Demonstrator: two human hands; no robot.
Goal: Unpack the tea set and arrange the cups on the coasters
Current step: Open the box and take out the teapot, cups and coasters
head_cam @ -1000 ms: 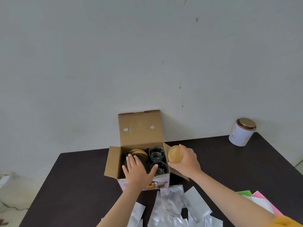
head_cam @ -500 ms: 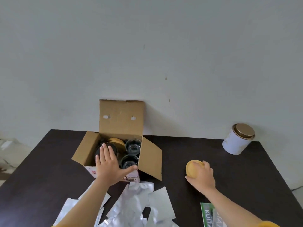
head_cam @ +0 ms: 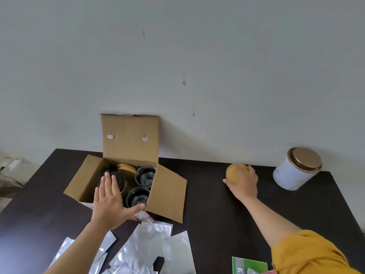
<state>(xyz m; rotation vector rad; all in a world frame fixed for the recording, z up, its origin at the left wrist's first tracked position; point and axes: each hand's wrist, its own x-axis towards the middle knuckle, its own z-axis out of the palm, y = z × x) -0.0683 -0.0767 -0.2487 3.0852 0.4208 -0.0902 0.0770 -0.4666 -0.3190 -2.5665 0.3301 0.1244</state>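
Observation:
An open cardboard box [head_cam: 167, 194] stands on the dark table [head_cam: 207, 214] against the wall. Inside it I see two clear glass cups [head_cam: 145, 175] [head_cam: 137, 196], a stack of round wooden coasters [head_cam: 126, 168] and a dark glass piece under my fingers. My left hand [head_cam: 110, 202] lies flat on the box's front edge, fingers spread, holding nothing. My right hand [head_cam: 244, 183] grips a stack of round wooden coasters [head_cam: 235, 173], tilted on edge near the table's back, right of the box.
A white tin with a bronze lid [head_cam: 296, 169] stands at the back right. Several silver foil pouches [head_cam: 142, 248] lie scattered at the front. A green packet [head_cam: 248, 265] sits at the front right. The table's left edge is near the box.
My right hand has carried the coasters from beside the box out to the right and further back on the table. My left hand stays on the box front.

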